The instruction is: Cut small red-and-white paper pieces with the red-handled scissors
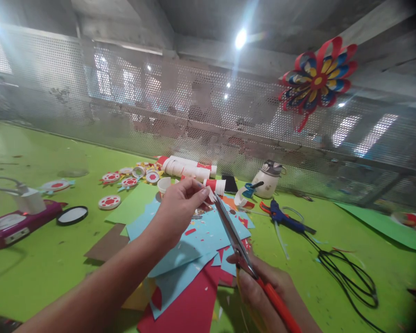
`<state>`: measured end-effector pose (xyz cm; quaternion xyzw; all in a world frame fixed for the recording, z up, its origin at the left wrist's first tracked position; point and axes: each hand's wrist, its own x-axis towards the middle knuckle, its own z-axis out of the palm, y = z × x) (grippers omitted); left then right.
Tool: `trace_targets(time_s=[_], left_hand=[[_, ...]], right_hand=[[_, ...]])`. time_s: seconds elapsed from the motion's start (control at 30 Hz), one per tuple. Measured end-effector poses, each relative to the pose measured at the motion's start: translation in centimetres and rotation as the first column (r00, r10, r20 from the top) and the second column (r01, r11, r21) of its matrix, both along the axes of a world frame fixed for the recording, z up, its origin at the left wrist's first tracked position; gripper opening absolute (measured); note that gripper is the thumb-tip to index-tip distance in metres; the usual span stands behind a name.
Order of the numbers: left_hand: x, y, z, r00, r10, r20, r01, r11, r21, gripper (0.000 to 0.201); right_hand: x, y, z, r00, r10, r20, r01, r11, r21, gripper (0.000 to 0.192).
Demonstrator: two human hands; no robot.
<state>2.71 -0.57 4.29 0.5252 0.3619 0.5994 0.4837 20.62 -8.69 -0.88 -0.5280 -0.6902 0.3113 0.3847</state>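
My left hand (180,208) pinches a small white piece of paper (211,196) between thumb and fingers above the green table. My right hand (263,293) grips orange-handled scissors (237,240), and the blade tips meet the paper piece at my left fingertips. Under both hands lie light-blue paper sheets (194,240) and a red sheet (190,310), strewn with small red and white cuttings.
White and red paper cup stacks (190,167) lie behind. Round red-and-white paper ornaments (110,202) sit to the left, near a purple device (17,222). A blue glue gun (286,219) with a black cord, a white bottle (268,178) and a hanging paper flower (317,81) are on the right.
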Motion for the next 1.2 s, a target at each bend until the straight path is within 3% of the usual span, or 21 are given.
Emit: trace_targets(time_s=[1.2], left_hand=[[0.34, -0.25, -0.14, 1.000, 0.012, 0.016, -0.013, 1.000, 0.019, 0.011]], right_hand=[[0.12, -0.19, 0.11, 0.999, 0.032, -0.039, -0.033, 0.999, -0.040, 0.045]])
